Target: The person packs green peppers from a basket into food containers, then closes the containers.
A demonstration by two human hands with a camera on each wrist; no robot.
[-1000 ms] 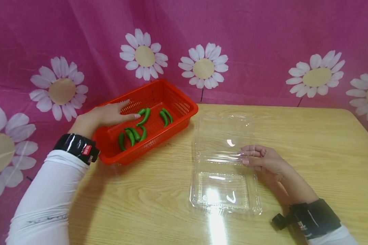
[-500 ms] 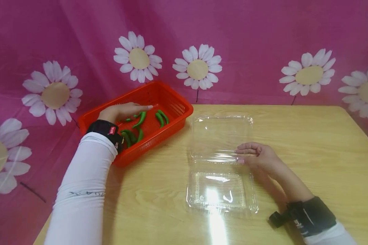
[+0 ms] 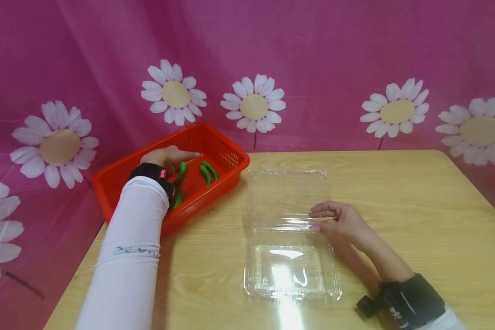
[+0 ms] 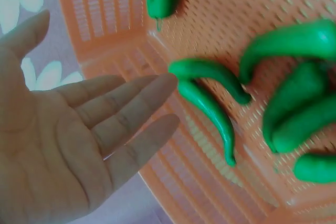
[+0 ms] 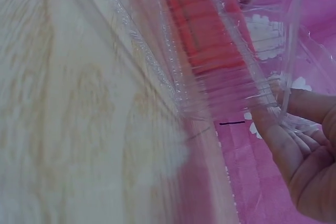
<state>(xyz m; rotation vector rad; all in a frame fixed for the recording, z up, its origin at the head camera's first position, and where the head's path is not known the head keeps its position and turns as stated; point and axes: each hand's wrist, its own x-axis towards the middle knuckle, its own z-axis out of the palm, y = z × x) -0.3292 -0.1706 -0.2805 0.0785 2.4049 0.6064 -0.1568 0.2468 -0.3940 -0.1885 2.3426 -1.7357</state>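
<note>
Our right grip [image 3: 346,224] pinches the clear hinged plastic box [image 3: 286,270] by its side, on the worktop [image 3: 412,192]; squeezing hard could buckle it. Our left grip [image 4: 73,140] is wide, straight-fingered near the curved green peppers [image 4: 209,111] inside the red plastic basket [image 3: 208,200]; a careless sweep could scatter them.

Compared with a second ago, the person's left grip [image 3: 169,156] is further into the red basket [image 3: 208,201], away from its left end. The black wrist strap [image 3: 150,173], earlier at the basket's left rim, is now over its interior, and the white sleeve [image 3: 128,252], then outside the left end, crosses the basket's near side. Together they hide most of the green chilies [image 3: 178,198] that lay in plain sight near the basket's near wall. More pink cloth [image 3: 313,59] shows above the basket as the head view shifts.
</note>
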